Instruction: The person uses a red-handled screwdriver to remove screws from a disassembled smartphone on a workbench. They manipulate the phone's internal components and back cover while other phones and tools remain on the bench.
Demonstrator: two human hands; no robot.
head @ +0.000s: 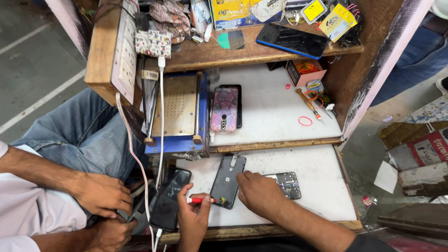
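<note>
My left hand (193, 219) pinches the red screwdriver (201, 200) steady; right hand (259, 192) fingers press flat on the grey phone (227, 179).

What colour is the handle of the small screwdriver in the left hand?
Red with a white tip; the screwdriver shows in the head view, held by the left hand over the dark phone.

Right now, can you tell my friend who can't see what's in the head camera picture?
A left hand holds a red screwdriver against a dark phone lying on a white bench, while the right hand steadies it. Another person's hands rest nearby.
</note>
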